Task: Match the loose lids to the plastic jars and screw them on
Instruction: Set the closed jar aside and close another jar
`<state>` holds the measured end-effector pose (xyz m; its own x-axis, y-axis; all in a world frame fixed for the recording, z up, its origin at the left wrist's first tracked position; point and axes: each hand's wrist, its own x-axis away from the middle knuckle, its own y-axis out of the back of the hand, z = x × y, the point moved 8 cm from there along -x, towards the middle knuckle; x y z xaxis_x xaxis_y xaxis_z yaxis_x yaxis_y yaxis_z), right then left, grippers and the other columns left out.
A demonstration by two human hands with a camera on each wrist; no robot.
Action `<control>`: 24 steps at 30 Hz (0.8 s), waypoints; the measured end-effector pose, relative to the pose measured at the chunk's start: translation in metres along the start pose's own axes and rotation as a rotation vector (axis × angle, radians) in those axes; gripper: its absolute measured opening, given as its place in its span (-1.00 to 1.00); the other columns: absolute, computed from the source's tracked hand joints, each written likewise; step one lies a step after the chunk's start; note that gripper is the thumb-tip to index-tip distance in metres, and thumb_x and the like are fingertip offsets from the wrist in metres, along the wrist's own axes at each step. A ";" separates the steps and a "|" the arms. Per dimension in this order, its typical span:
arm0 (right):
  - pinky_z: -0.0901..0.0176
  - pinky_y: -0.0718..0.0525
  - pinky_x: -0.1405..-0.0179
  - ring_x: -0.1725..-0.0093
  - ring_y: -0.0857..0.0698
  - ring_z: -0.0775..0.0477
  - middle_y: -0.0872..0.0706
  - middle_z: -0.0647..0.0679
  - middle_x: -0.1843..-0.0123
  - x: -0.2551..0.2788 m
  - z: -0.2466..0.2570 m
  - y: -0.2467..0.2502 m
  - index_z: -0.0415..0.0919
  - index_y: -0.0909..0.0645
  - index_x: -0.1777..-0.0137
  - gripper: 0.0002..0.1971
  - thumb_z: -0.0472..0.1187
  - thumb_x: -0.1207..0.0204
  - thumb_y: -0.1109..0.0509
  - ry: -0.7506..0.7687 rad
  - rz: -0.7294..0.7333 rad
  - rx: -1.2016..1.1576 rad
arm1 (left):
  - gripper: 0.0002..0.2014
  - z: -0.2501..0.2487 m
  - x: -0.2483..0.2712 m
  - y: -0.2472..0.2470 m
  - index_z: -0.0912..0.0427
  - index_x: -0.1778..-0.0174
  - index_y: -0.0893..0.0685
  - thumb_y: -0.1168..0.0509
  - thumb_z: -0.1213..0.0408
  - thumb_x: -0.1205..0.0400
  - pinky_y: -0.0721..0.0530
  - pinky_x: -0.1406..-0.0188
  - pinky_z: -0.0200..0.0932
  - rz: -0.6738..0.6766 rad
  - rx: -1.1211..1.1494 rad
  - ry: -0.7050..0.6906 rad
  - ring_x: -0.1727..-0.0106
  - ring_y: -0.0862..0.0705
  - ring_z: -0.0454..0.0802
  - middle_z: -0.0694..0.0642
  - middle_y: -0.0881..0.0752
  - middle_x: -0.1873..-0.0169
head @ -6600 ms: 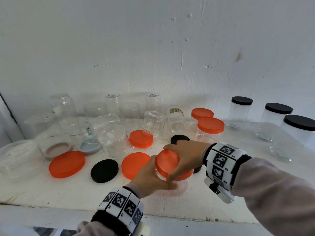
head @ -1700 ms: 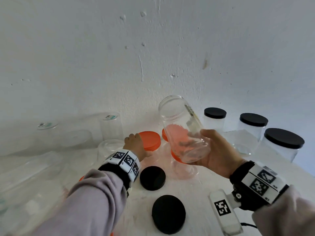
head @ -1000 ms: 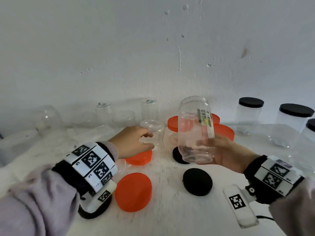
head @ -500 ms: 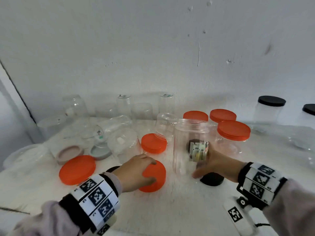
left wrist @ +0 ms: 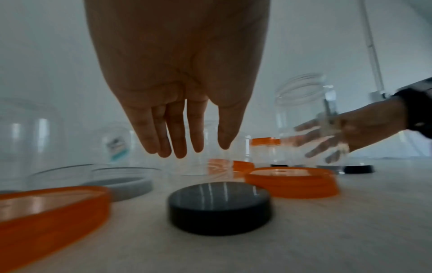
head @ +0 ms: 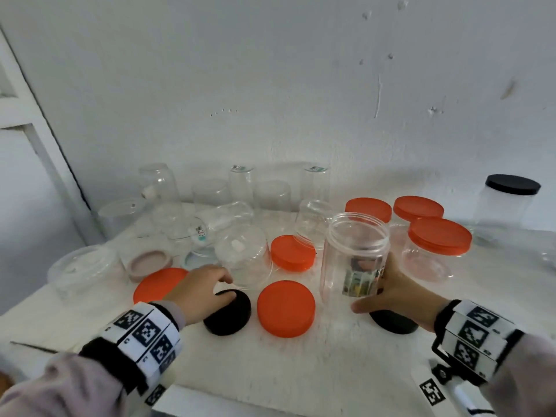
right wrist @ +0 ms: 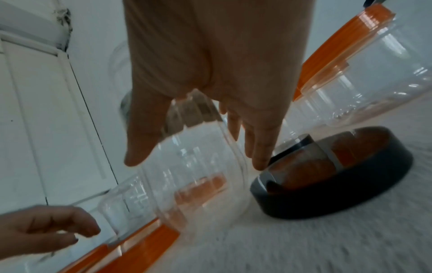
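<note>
My right hand (head: 379,291) grips a tall clear label-bearing jar (head: 355,245), thumb on one side and fingers on the other. The jar stands upright with its mouth open, its base at the table. In the right wrist view the right hand (right wrist: 196,164) wraps the clear jar (right wrist: 198,184). My left hand (head: 221,285) hovers with straight fingers just above a black lid (head: 228,316) and holds nothing. The left wrist view shows the left hand (left wrist: 191,149) above the black lid (left wrist: 219,206) without touching it. An orange lid (head: 285,308) lies between the hands.
A second black lid (head: 394,323) lies upturned under my right wrist. More orange lids (head: 291,257) and several upturned clear jars (head: 243,257) crowd the back left. Three orange-capped jars (head: 436,248) and a black-capped jar (head: 511,203) stand right. The table edge (head: 270,407) is near.
My left hand left the orange lid and moved left over the black lid. The right hand still holds the jar upright, set down after being lifted earlier.
</note>
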<state>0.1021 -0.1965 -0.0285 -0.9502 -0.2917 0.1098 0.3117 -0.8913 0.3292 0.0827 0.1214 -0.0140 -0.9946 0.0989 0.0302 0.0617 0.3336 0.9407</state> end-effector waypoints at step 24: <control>0.35 -0.67 -0.04 -0.21 -0.64 0.27 -0.59 0.10 -0.34 0.008 0.031 -0.012 0.08 -0.27 -0.49 0.02 -0.19 -0.06 -0.76 0.073 -0.094 -0.023 | -0.51 0.152 -0.056 0.050 0.34 -0.33 -0.49 -0.33 0.11 -0.58 -0.53 -0.12 -0.14 -0.038 -0.074 0.681 -0.28 -0.55 0.23 0.35 -0.55 -0.28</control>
<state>0.0907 -0.1778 -0.0025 -0.9732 -0.2297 0.0106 0.2214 -0.9234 0.3135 0.1538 0.2753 -0.0196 -0.8279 -0.5313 0.1799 0.0442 0.2580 0.9651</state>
